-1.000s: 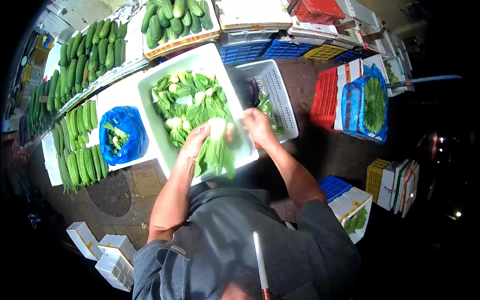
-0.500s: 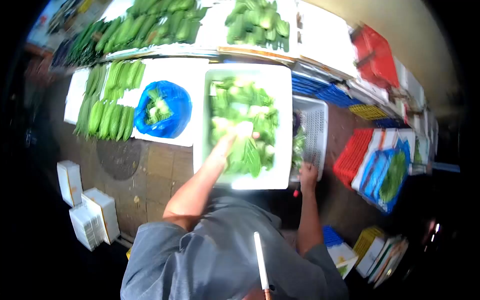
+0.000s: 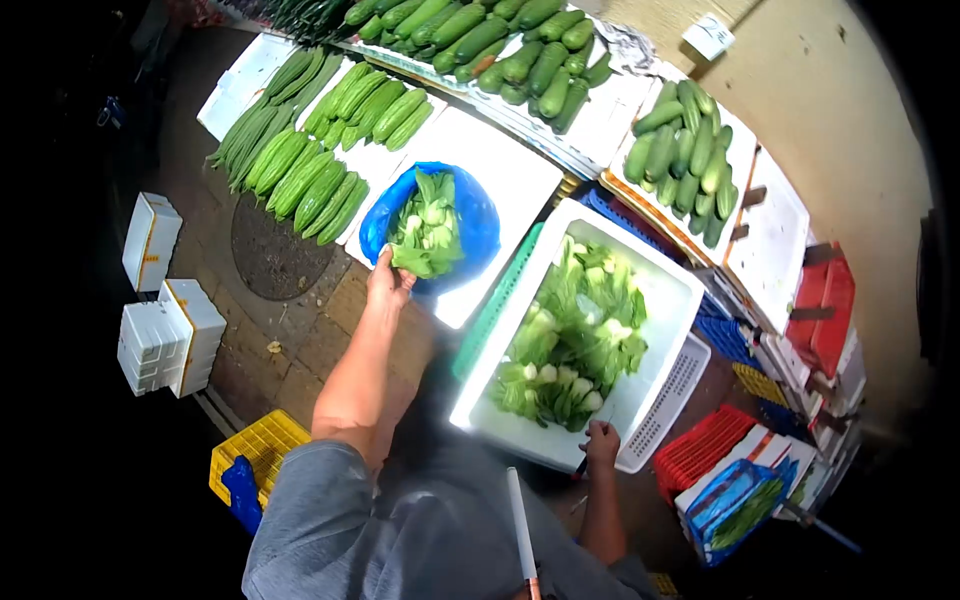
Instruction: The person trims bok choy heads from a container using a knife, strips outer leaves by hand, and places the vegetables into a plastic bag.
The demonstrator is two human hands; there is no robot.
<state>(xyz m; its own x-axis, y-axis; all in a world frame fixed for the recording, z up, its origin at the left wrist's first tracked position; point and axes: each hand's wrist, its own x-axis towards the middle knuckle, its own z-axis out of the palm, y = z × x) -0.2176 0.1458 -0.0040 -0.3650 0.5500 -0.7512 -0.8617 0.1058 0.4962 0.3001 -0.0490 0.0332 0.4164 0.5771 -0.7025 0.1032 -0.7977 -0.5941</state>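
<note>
My left hand (image 3: 390, 283) grips the leaf ends of a bok choy (image 3: 425, 258) at the near rim of a blue plastic bag (image 3: 478, 225). More bok choy lie inside the bag, on a white foam board. My right hand (image 3: 600, 443) is closed at the near right corner of a white foam box (image 3: 480, 395). In it is a thin tool with a dark handle (image 3: 582, 464), apparently a small knife; its blade is hard to make out. Several heads of bok choy (image 3: 570, 340) lie in the foam box.
Luffas (image 3: 320, 195) and bitter gourds (image 3: 375, 108) lie left of the bag, cucumbers (image 3: 690, 150) behind. A grey crate (image 3: 672, 400) sits under the foam box's right side. A yellow crate (image 3: 262, 450) and foam boxes (image 3: 190, 330) stand at left. A cigarette (image 3: 520, 525) juts up at the bottom.
My left hand has moved from above the foam box to the blue bag with bok choy in it. The view has turned left. My right hand stays low beside the foam box.
</note>
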